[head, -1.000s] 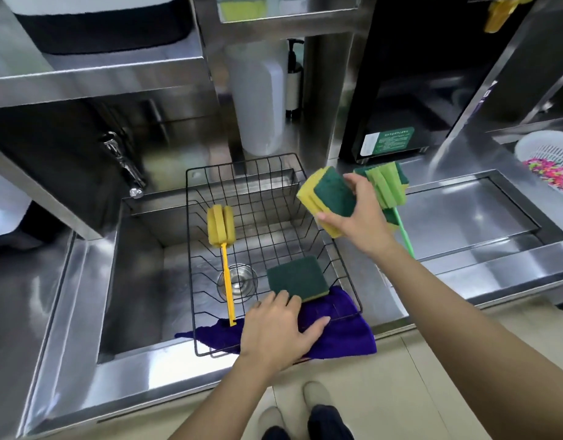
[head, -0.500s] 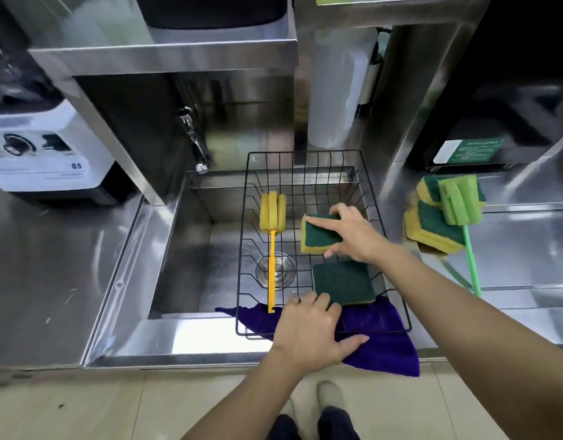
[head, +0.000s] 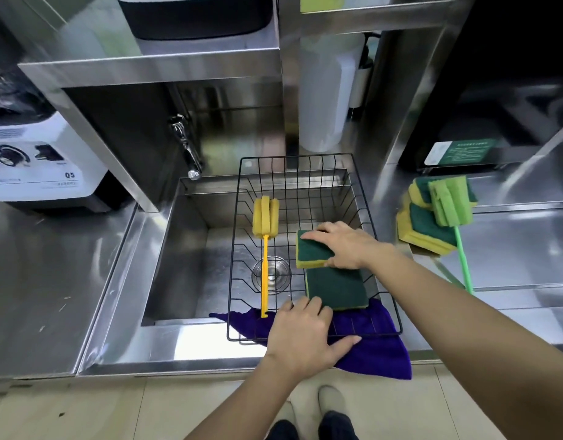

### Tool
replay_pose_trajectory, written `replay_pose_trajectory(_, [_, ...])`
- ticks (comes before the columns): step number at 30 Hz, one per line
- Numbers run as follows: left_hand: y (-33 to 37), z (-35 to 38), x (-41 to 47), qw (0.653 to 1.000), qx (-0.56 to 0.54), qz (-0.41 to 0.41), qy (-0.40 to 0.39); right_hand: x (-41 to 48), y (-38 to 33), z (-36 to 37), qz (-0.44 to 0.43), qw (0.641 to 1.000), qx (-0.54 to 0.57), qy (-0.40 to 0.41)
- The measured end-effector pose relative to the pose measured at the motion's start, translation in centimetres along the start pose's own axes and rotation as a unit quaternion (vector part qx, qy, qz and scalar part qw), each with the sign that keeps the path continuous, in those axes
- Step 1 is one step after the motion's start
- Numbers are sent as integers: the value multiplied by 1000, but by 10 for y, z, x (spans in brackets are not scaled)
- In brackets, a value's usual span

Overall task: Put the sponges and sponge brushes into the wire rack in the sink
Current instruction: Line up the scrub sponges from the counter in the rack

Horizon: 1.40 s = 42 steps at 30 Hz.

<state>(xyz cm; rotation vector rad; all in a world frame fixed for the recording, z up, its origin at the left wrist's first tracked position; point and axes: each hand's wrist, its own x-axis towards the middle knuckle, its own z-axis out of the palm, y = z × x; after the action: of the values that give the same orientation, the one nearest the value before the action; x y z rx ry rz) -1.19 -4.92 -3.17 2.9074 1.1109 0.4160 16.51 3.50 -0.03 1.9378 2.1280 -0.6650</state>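
The right hand (head: pixel 343 246) lies palm-down on a green-topped yellow scouring sponge (head: pixel 311 250) in the black wire rack (head: pixel 300 160) over the steel sink (head: pixel 191 249); its grip looks narrow, fingers draped over the far edge, though whether it pinches or merely presses I cannot tell. That sponge touches a second green scouring sponge (head: pixel 335 287) at 6 o'clock of it. A yellow sponge brush (head: pixel 265 236) lies at 9 o'clock. These are light, soft and compressible; take them by the edges, brushes by the stiff handle. The left hand (head: pixel 302 335) rests flat, fingers spread, on the purple cloth (head: pixel 375 350) at the rack's near rim. On the worktop at 3 o'clock wait stacked sponges (head: pixel 423 227) under a green sponge brush (head: pixel 450 203). Half a second earlier the right hand was already on the sponge; it has settled flatter.
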Motion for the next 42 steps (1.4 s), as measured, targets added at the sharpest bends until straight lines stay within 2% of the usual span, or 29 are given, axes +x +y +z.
replay_pose_trajectory(10, [1, 0, -1, 1000, -6, -3, 1, -1, 2, -5, -7, 999, 44, -30])
replay_pose_trajectory(20, [0, 2, -2, 1000, -1, -2, 6, -4, -3, 6, -16, 994, 102, 24])
replay_pose_trajectory(24, [5, 2, 0, 1000, -5, 3, 11, -7, -2, 3, -23, 997, 66, 18])
replay_pose_trajectory(26, [12, 3, 3, 1000, -7, 16, 18, -13, 1, 2, -28, 997, 47, 48])
replay_pose_trajectory(29, [24, 1, 12, 999, -16, 30, 14, -26, 11, -3, -27, 983, 70, 166])
replay_pose_trajectory(32, [33, 2, 21, 999, -24, 45, 0, -43, 30, -14, 7, 956, 85, 280])
replay_pose_trajectory(35, [41, 4, 27, 999, -28, 43, -9, -57, 56, -21, 123, 930, 85, 337])
replay_pose_trajectory(38, [44, 6, 31, 999, -40, 31, -8, -64, 83, -15, 251, 915, 94, 300])
replay_pose_trajectory(42, [45, 7, 32, 998, -49, 31, -1, -74, 101, 1, 261, 940, 74, 207])
